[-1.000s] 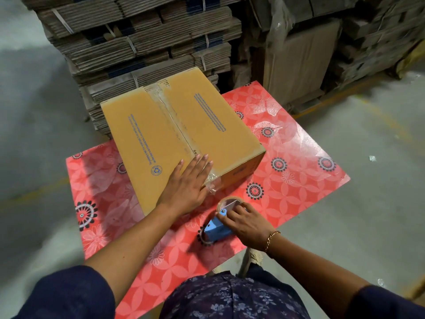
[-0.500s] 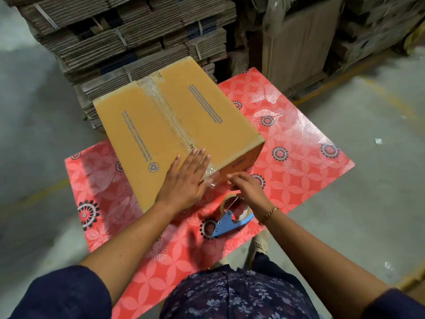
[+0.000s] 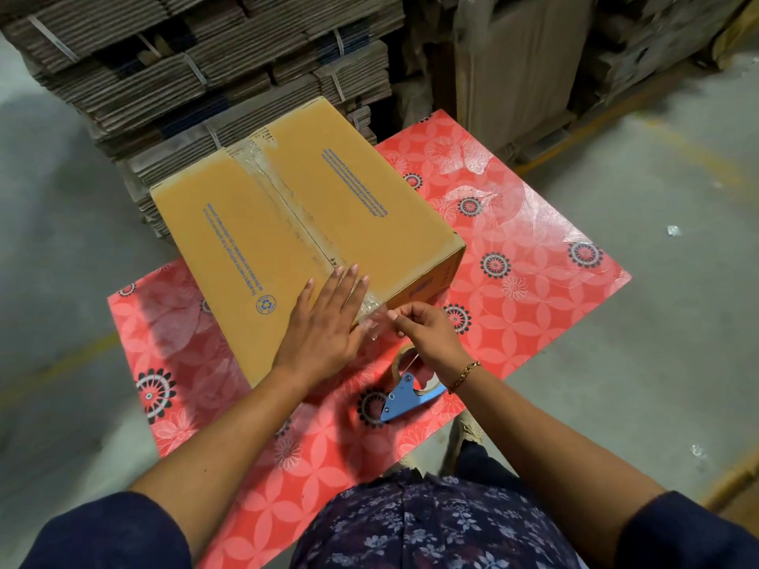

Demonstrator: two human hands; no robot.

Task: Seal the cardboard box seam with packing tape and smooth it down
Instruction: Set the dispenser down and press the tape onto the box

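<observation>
A closed brown cardboard box (image 3: 254,240) with blue print lies on the red flowered table (image 3: 534,289). Clear tape (image 3: 287,199) runs along its middle seam from the far edge to the near corner. My left hand (image 3: 324,326) lies flat, fingers spread, on the box top at the near end of the seam. My right hand (image 3: 427,334) pinches the loose crinkled tape end (image 3: 376,322) hanging off the near edge of the box. The blue-handled tape dispenser (image 3: 410,394) lies on the table just below my right wrist, with nobody holding it.
Tall stacks of bundled flat cardboard (image 3: 197,76) stand right behind the table and the box. More cardboard sheets (image 3: 525,67) lean at the back right. Grey concrete floor (image 3: 677,322) surrounds the table on the left and right.
My right hand let go of the tape dispenser, left it on the table and rose to the box's near edge, where it now pinches the tape end. My left hand stayed flat on the box.
</observation>
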